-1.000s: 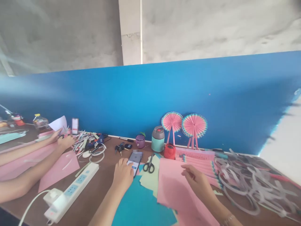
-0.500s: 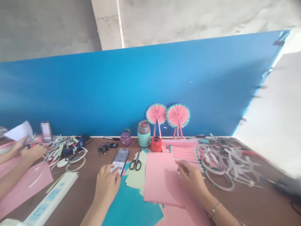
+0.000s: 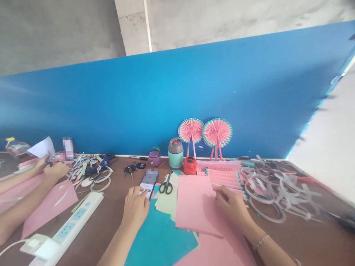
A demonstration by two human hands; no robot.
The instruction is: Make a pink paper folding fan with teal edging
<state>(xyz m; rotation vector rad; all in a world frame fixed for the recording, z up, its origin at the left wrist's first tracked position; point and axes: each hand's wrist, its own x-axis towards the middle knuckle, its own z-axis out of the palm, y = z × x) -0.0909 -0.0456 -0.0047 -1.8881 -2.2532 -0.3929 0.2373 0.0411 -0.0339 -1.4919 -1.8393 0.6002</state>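
My left hand (image 3: 135,207) lies palm down with its fingers loosely stretched out, the index fingertip touching the lit screen of a phone (image 3: 147,184). Pink paper (image 3: 194,203) lies in front of me on top of teal sheets (image 3: 162,236) and pale green sheets (image 3: 166,203). At the right edge of the pink paper, my right hand (image 3: 233,205) has curled fingers closed on it; the thumb's grip is partly hidden. Black-handled scissors (image 3: 165,187) rest on the green sheets between the phone and the pink paper.
Two pink pleated fans (image 3: 217,133) lean on the blue partition (image 3: 155,96) behind a teal flask (image 3: 175,157) and a red pot (image 3: 190,166). Clear plastic strips (image 3: 274,192) tangle at right. A white power strip (image 3: 74,225) and a co-worker's hands (image 3: 52,168) are at left.
The view has turned a little left, so everything sits further right in the picture. Both my hands keep their places at the phone and the pink paper.
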